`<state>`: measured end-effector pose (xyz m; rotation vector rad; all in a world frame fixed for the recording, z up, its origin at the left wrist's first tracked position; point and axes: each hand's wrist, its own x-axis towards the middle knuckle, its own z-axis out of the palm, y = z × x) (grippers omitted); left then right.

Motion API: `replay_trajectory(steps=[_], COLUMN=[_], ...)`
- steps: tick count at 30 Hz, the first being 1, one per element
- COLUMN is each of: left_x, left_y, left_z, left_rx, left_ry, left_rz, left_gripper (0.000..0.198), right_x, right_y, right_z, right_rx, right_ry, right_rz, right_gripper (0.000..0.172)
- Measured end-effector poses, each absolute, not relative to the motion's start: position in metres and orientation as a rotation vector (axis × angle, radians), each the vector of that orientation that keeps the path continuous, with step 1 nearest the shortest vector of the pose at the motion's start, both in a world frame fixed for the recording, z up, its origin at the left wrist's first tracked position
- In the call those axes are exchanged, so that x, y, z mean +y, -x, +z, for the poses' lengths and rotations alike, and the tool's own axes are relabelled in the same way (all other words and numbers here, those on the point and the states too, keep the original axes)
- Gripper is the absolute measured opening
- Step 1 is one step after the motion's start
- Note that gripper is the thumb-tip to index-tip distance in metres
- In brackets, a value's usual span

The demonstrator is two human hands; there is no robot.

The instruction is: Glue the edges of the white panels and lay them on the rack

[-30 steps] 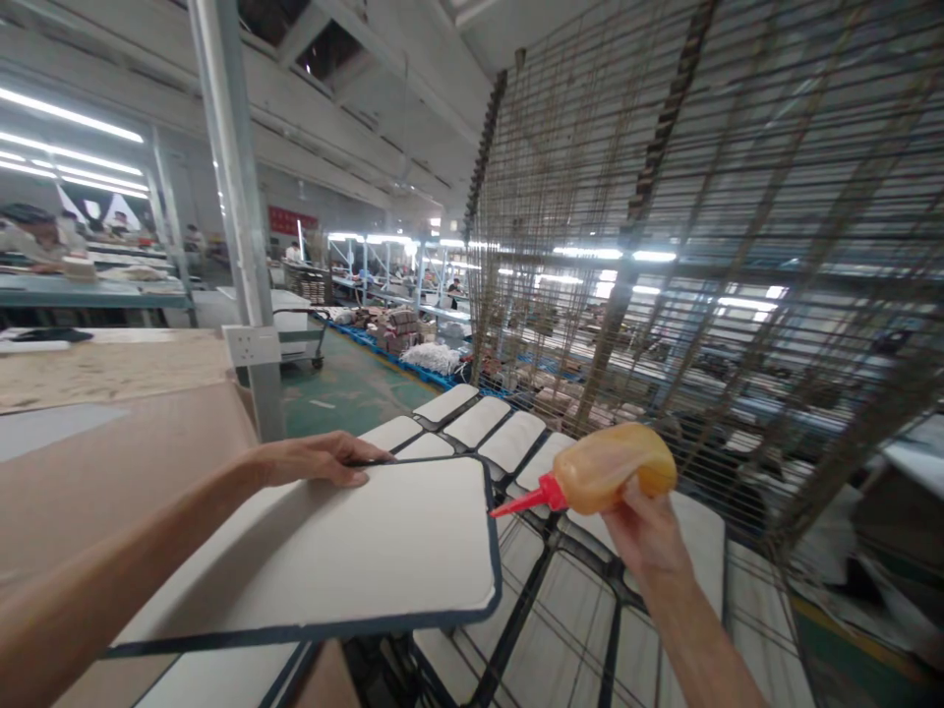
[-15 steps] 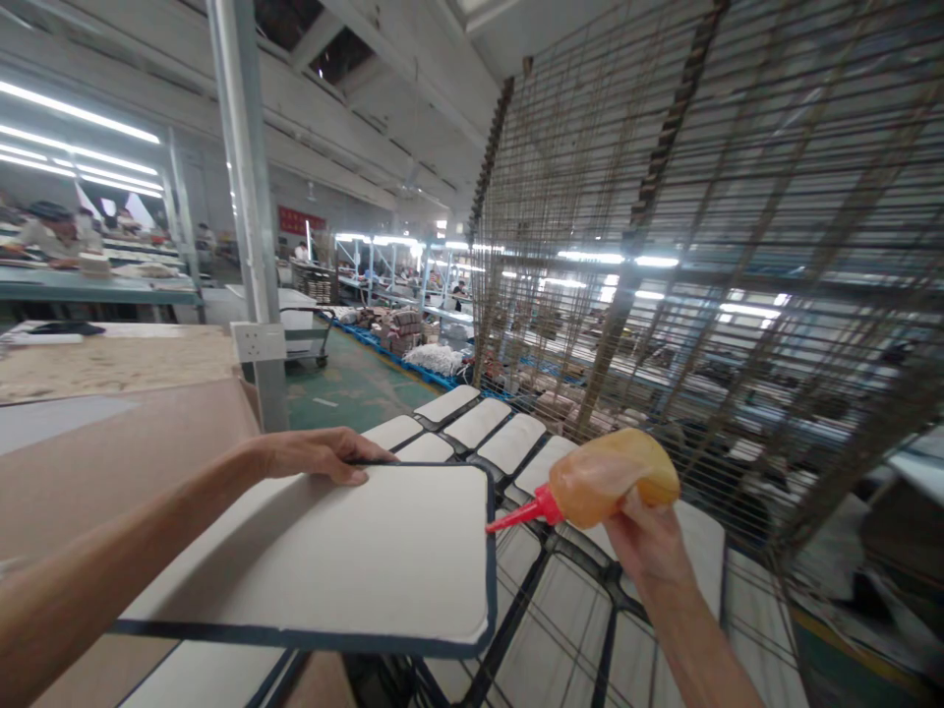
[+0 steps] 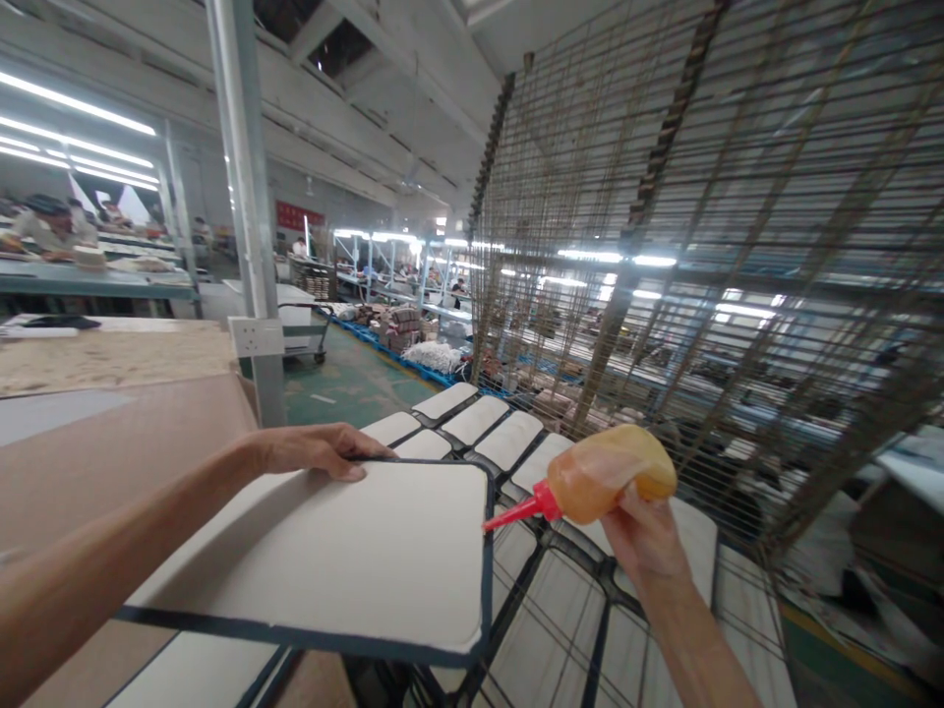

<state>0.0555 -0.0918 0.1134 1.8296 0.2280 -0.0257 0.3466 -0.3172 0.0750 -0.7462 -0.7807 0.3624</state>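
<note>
Resting left hand (image 3: 314, 450) flat on panel (image 3: 369, 551); right grip (image 3: 645, 539) clamped on bottle (image 3: 606, 474); rack (image 3: 664, 246) behind.

The left arm is stretched forward from the lower left, and the left hand (image 3: 317, 450) is laid flat, palm down, with the fingers extended. The right forearm is raised from the lower right, and the right hand (image 3: 645, 536) is closed in a grip, its back turned towards the camera.

Head camera faces forward, perhaps downward, near panel (image 3: 354, 551).
</note>
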Motion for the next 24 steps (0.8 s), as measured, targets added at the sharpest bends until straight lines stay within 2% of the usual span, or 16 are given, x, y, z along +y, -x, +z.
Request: replay_trajectory(steps=[13,24], left_x=[-0.085,-0.084], left_y=[-0.050,-0.045], left_z=[0.111,0.110], left_rx=[0.272,0.278], left_ry=[-1.710,-1.683], left_rz=[-0.040,-0.047], left_gripper=[0.053,0.057], right_x=[-0.324,-0.332], right_y=[-0.340,-0.331], right_z=[0.069,0.069], right_rx=[-0.779,-0.745], right_ry=[0.749,0.812], right_rz=[0.417,0.415], right_gripper=[0.035,0.061])
